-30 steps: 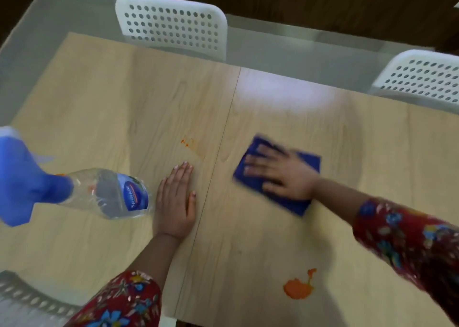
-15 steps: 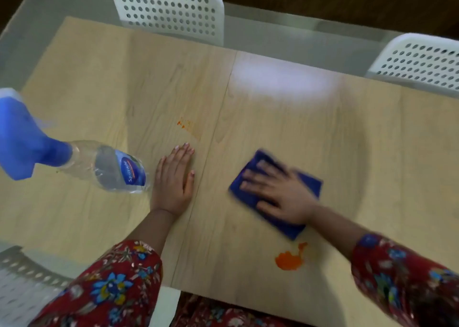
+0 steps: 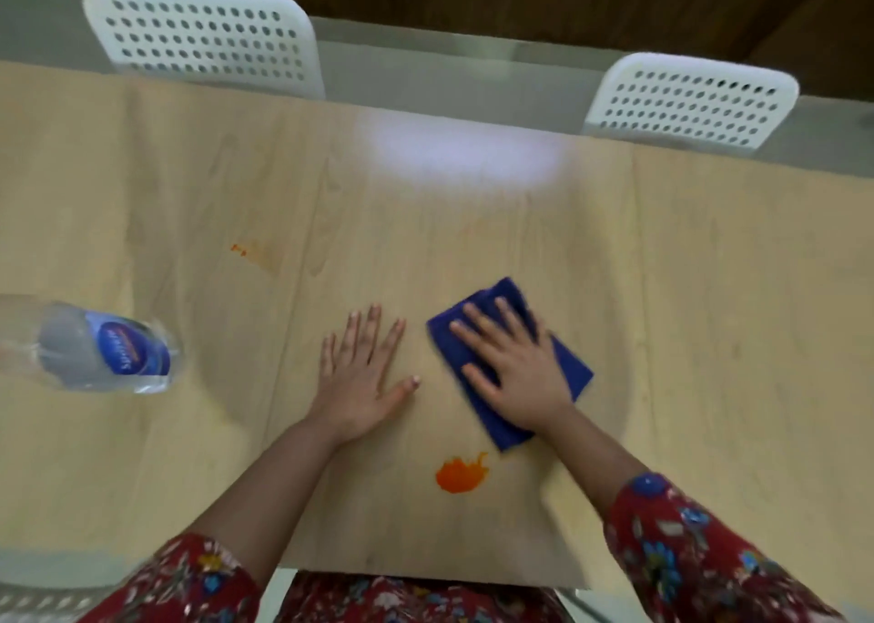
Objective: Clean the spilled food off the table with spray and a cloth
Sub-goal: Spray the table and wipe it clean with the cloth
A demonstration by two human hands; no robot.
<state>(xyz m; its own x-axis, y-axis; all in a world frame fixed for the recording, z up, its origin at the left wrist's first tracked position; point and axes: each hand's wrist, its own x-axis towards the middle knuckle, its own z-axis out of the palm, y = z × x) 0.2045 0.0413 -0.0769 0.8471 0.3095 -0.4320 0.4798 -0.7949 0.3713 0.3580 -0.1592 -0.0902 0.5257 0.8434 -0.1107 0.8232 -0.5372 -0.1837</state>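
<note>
My right hand (image 3: 515, 367) lies flat, fingers spread, pressing a folded dark blue cloth (image 3: 570, 369) onto the light wooden table (image 3: 709, 315). An orange blob of spilled food (image 3: 461, 475) sits just below the cloth's near corner, apart from it. A faint orange smear (image 3: 253, 252) marks the table farther back on the left. My left hand (image 3: 362, 376) rests palm down on the table beside the cloth, holding nothing. A clear spray bottle (image 3: 94, 350) with a blue label stands at the left edge; its top is out of frame.
Two white perforated chairs stand at the table's far side, one at the left (image 3: 203, 35) and one at the right (image 3: 690, 102). Another white chair's edge (image 3: 42, 599) shows at the bottom left. The table's near edge is close to my body.
My right hand has slid the cloth toward me, close to the orange blob. The view has shifted right, so the bottle now sits at the left edge. My left hand stays planted.
</note>
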